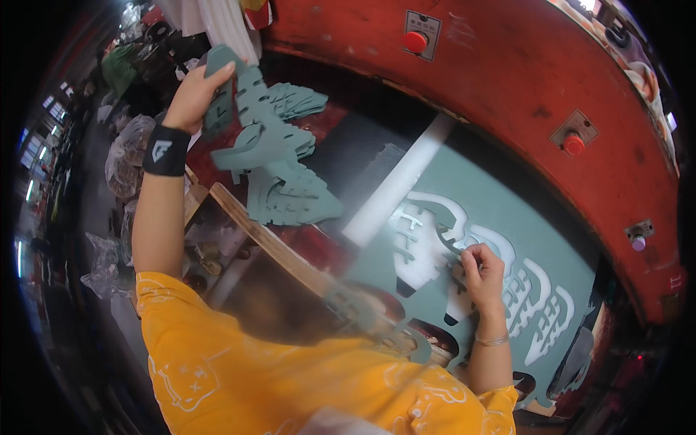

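At the upper left my left hand (194, 98), with a black wristband, grips a grey-green cut-out piece (225, 61) between thumb and fingers. It is over a pile of similar slotted cut-out pieces (290, 192) lying in loose stacks. On the right, my right hand (484, 272) is closed in a pinch over a grey-green sheet (464, 181). A thin grey-green edge reaches its fingertips; whether they hold it I cannot make out. Several shaped holes in the sheet show a white surface beneath.
A red machine beam (493, 65) with red buttons (415, 42) curves across the far side. A white strip (399, 181) lies between pile and sheet. A wooden edge (268, 239) runs nearer to me. Clear plastic bags (130, 156) are at the left.
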{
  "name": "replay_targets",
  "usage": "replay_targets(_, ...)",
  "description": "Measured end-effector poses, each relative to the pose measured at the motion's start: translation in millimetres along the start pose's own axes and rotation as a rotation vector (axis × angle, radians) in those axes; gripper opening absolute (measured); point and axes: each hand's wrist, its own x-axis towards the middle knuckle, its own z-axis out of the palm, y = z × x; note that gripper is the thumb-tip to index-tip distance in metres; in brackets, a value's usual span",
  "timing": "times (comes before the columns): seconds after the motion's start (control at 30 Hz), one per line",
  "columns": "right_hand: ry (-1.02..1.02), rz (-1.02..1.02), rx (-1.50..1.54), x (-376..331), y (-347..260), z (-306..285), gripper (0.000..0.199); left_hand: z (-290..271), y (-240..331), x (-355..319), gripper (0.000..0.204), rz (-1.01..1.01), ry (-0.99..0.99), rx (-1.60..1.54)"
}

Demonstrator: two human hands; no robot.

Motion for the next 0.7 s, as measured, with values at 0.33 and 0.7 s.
replay_targets(0.33, -0.020, -0.015, -0.161, -21.7, -12.3, -51.1, 0.009, 135.9, -122.0, -123.4, 0.064, 0.194, -0.274, 0.744)
replay_targets(0.7, 0.295, 0.439, -1.129, -103.3, 114.1, -170.1, 0.059, 346.6, -78.3, -28.0, 0.060, 0.717, -0.340, 0.483)
